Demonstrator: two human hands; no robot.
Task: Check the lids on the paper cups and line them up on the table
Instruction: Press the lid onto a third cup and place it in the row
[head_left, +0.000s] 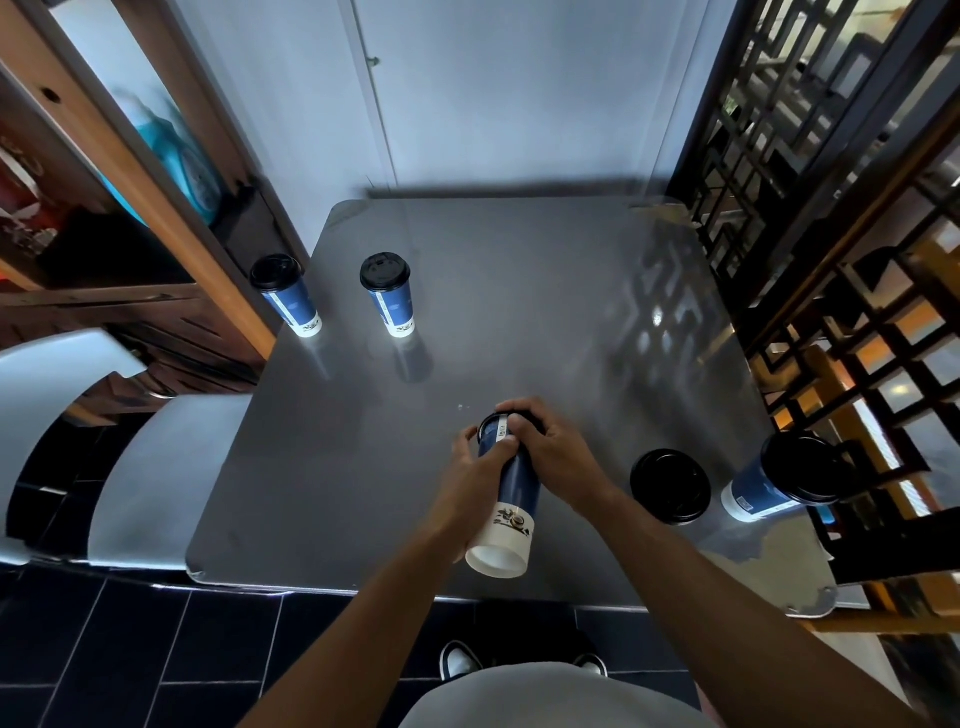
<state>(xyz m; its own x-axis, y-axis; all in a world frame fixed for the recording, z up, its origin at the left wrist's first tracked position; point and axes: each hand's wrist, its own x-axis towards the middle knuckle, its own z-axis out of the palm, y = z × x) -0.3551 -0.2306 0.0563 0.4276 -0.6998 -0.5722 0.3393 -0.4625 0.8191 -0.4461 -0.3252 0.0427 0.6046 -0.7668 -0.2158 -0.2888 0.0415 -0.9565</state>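
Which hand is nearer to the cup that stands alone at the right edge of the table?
The right hand. It grips the top of the held cup, closer to the right-edge cup. The left hand holds the held cup's far side.

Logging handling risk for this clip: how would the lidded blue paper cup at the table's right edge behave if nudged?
The tall blue paper cup with a black lid probably tips easily: it looks narrow-based and top-wide. It stands close to the grey table's right edge, so it might fall off. Once on its side, it would likely roll in a curve.
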